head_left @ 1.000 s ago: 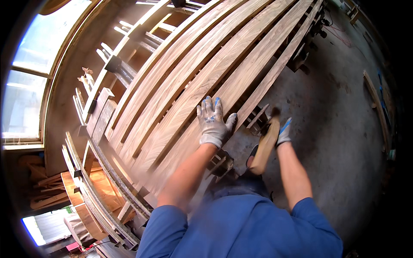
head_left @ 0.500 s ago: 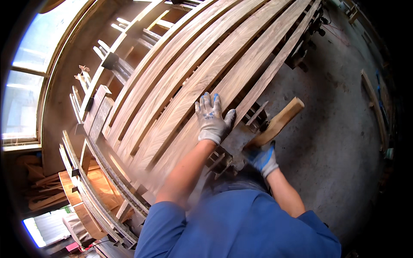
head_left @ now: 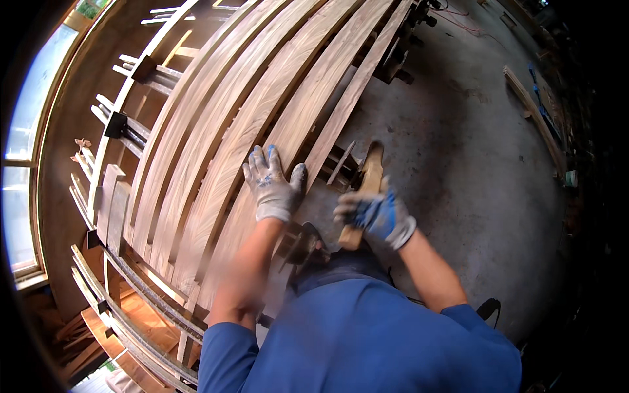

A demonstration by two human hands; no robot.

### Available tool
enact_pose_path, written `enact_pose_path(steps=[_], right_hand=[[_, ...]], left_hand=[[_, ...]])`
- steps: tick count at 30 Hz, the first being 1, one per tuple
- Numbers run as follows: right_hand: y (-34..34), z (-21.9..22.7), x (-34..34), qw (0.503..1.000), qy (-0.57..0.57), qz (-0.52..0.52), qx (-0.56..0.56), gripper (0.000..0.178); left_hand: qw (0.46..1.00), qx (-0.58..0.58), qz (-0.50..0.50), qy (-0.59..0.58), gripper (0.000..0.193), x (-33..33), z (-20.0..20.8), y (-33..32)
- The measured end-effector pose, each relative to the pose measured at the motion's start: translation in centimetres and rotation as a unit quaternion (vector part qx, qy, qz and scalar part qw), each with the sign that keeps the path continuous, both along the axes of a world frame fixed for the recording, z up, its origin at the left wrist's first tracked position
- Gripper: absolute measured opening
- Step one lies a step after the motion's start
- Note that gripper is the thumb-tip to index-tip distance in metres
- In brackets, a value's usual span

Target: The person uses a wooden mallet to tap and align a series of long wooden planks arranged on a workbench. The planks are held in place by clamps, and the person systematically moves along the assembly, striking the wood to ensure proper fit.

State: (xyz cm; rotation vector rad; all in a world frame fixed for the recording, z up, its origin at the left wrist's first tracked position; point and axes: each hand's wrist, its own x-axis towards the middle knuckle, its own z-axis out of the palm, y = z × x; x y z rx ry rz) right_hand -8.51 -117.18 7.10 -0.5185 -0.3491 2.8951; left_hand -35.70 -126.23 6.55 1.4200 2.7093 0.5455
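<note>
My left hand [head_left: 270,187], in a grey work glove with blue fingertips, lies flat with fingers stretched on one of several long wooden boards [head_left: 288,134]. The boards run side by side, edges up to narrow dark gaps, away toward the far right. Just right of them, my right hand [head_left: 383,213], in a blue-and-grey glove, is closed round a short, thick piece of wood [head_left: 372,175]. That piece stands out above and below my fist, raised beside the outermost board. Motion blurs the fingers a little.
Metal clamp parts [head_left: 342,164] stick out under the boards' right edge. Left of the boards stands a rack of long bars [head_left: 157,46] with dark brackets [head_left: 116,124]. A curved-looking rail [head_left: 147,285] crosses the near left. Grey concrete floor [head_left: 452,150] lies right, with planks [head_left: 534,118] farther off.
My right hand has risen and turned, bringing the piece of wood from a rightward slant to nearly upright. My left hand stays flat on the boards while the whole view has shifted.
</note>
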Motion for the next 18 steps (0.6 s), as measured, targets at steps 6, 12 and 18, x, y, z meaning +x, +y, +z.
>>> enact_pose_path(steps=[6, 12, 18], right_hand=[[-3.7, -18.2, 0.9, 0.963, -0.137, -0.12, -0.198, 0.104], [12.6, -15.6, -0.4, 0.914, -0.245, -0.322, 0.035, 0.081], [9.2, 1.8, -0.4, 0.96, -0.107, -0.123, 0.228, 0.101]], left_hand=[[1.0, -0.004, -0.005, 0.006, 0.085, 0.0, 0.7, 0.3], [1.0, -0.005, -0.014, 0.006, 0.086, 0.0, 0.6, 0.5], [1.0, -0.008, -0.002, -0.004, 0.086, -0.2, 0.4, 0.0]])
